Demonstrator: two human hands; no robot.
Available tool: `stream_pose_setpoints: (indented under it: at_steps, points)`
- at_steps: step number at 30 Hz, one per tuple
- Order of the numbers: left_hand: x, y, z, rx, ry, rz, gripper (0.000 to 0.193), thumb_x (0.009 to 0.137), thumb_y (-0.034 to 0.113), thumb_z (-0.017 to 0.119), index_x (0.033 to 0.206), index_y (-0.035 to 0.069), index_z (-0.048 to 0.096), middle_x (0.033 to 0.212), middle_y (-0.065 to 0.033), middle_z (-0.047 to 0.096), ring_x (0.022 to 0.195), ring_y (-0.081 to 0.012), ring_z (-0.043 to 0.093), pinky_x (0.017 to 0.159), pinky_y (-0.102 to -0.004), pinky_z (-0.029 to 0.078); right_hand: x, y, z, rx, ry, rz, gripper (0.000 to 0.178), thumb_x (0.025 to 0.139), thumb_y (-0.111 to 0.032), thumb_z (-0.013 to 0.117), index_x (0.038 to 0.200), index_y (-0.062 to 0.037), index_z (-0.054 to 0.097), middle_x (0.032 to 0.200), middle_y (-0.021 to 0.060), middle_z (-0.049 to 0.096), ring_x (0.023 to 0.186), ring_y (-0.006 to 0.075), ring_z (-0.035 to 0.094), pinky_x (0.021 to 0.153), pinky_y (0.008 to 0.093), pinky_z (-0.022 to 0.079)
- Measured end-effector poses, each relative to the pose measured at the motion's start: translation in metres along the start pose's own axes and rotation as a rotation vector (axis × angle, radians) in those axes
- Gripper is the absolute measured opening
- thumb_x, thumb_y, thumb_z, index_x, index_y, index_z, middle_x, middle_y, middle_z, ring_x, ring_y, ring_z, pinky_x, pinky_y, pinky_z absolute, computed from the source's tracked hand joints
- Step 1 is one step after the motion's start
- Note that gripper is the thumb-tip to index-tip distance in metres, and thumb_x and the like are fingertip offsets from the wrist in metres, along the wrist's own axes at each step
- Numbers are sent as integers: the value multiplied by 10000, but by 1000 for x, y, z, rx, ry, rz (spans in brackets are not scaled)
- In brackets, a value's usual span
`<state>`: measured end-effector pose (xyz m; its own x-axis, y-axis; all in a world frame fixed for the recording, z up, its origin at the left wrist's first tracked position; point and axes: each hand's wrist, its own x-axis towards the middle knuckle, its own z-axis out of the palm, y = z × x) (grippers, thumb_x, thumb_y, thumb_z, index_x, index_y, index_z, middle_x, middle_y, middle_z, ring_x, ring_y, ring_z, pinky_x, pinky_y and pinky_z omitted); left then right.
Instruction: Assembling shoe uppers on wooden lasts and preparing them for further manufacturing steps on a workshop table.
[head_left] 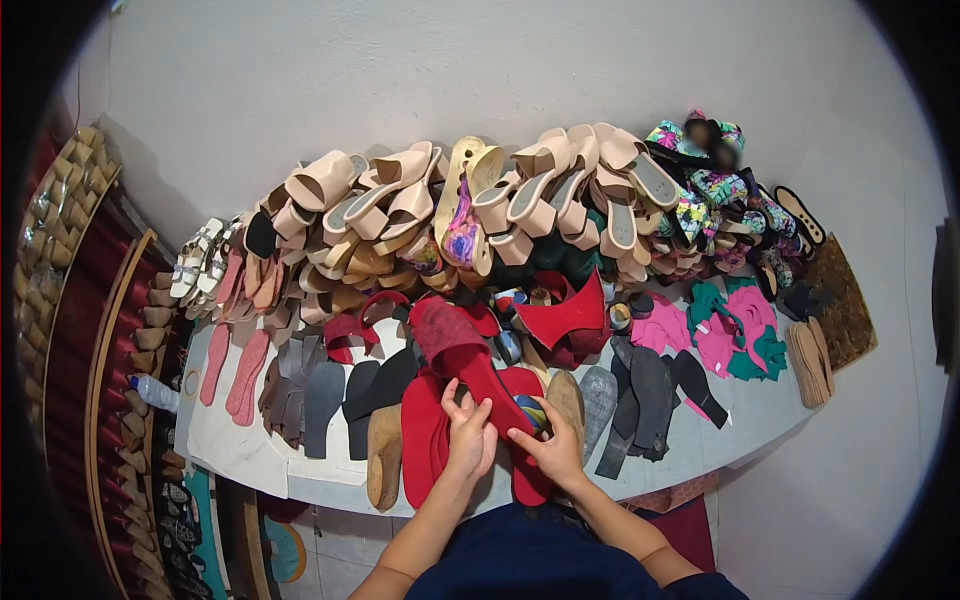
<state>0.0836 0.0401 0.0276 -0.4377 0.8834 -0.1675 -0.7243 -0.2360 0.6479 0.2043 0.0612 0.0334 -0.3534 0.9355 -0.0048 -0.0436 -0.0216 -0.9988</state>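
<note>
A red sandal (470, 358) with a wide red strap lies across the near middle of the white worktable (250, 440). My left hand (468, 432) grips its sole from the left side. My right hand (550, 445) holds the same sole from the right, fingers pressing on its near end. Flat red insole pieces (425, 440) lie under and beside the sandal. A wooden shoe last (384, 455) sits just left of my left hand, another wooden last (568, 395) just beyond my right hand.
A long heap of beige sandals (480, 200) runs along the wall. Floral sandals (710, 190) are piled at the right, above pink and green uppers (735, 330). Dark soles (320, 395) and pink insoles (240, 370) lie left. Racks of shoe parts (60, 260) stand far left.
</note>
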Motion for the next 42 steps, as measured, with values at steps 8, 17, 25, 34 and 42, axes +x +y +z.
stream_pose_setpoints:
  at_steps: [8,17,25,34,42]
  points:
    - [-31,19,-33,200,40,-147,450,780,-15,553,1153,46,309,1135,-109,432,1011,-176,471,836,-295,427,-41,12,7,618,-177,561,433,774,-94,611,1160,-18,430,1027,58,533,947,121,512,813,239,406]
    - [-76,10,-79,312,57,-308,435,771,3,574,1144,19,351,1100,-117,465,985,-166,489,839,-274,422,-103,41,23,629,-173,859,424,808,-148,578,1182,-76,392,1097,40,503,977,130,505,826,295,432]
    - [-91,29,-59,407,-116,-299,480,770,4,575,1181,13,329,1151,-129,451,1009,-165,483,842,-270,417,-134,23,32,727,-41,610,532,771,-56,602,1217,-54,311,1089,67,493,979,136,504,821,271,420]
    - [-94,1,-7,480,-326,-387,441,783,31,568,1178,12,373,1197,-135,431,1001,-173,504,846,-272,417,-155,8,-2,714,204,390,504,748,-34,609,1182,-54,353,1062,57,500,975,132,504,814,254,425]
    - [-117,-116,66,487,-588,-426,568,791,40,560,1287,34,284,1193,-99,440,1120,-173,401,932,-292,327,-171,13,-126,729,416,298,468,733,-51,625,1141,-39,397,1009,72,523,889,161,538,776,277,439]
